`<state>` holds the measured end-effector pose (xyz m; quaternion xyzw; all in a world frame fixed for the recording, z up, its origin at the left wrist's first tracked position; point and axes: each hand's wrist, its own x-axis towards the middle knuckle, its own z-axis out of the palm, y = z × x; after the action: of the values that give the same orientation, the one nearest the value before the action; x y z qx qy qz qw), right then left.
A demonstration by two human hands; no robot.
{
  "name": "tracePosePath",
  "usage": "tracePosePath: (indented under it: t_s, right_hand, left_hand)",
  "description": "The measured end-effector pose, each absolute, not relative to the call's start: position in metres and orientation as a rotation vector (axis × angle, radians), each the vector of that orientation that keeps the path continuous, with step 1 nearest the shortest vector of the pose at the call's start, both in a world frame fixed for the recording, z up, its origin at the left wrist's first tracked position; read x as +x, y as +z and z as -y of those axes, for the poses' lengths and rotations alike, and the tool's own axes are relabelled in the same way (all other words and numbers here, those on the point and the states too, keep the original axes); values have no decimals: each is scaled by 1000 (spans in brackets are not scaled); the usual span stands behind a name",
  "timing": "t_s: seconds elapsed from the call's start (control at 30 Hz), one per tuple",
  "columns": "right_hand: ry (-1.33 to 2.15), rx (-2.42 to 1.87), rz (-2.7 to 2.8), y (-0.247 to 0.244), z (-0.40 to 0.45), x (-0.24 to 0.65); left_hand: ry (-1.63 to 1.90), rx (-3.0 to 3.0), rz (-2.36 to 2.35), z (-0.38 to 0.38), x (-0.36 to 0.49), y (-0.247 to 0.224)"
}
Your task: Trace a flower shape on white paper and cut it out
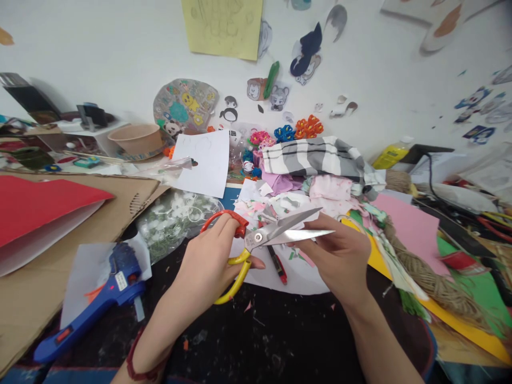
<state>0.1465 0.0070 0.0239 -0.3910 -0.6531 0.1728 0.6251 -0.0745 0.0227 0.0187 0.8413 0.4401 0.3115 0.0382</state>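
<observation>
My left hand (210, 256) grips a pair of scissors (259, 237) by the handles, one loop red and the other yellow. The blades are spread a little and point right. My right hand (340, 256) is closed at the blade tips, its fingers pinching what looks like a small white piece of paper (310, 217), mostly hidden behind the upper blade and the fingers. Below the scissors, a red and black pen (278, 265) lies on a white sheet (296, 285) strewn with paper scraps.
A blue glue gun (100, 304) lies at the left beside cardboard (36, 298) and a red folder (44, 208). Behind my hands are a bag of white-green material (172, 221), checked cloth (316, 154) and crocheted flowers (284, 133). Twine (436, 272) and coloured sheets crowd the right.
</observation>
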Motion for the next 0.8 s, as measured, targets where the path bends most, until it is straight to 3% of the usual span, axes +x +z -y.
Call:
tracePosePath:
  t_s: [0.8]
  right_hand:
    - [437, -851, 1482, 25, -8, 145]
  left_hand:
    - [823, 2474, -1375, -20, -72, 25]
